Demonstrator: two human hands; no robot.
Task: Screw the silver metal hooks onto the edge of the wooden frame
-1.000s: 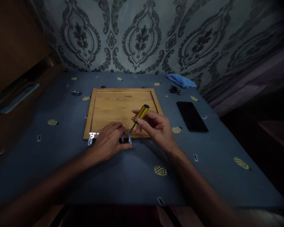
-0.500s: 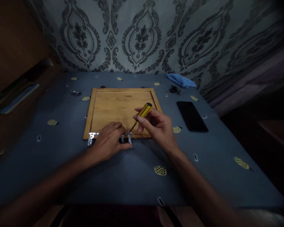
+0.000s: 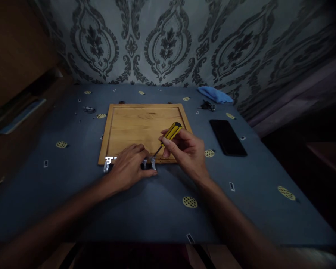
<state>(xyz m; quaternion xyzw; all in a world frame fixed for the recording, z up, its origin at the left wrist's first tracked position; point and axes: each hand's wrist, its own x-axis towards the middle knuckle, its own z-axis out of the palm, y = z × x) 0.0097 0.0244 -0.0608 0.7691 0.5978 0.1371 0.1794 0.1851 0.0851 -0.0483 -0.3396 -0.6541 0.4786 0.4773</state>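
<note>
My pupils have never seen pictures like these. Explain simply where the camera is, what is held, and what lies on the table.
There is no machine: a person works bare-handed, and the one camera, worn on the head, looks forward and down. The right hand holds a yellow screwdriver, its tip at a metal fitting on the near edge of a wooden panel. The left hand rests over that same edge. On the patterned tablecloth, right of the panel, lie a dark slab like a phone, a blue cloth and a small unclear object.

Head-worn camera, facing forward and down, above hands (image 3: 129, 163) (image 3: 189, 154)
</note>
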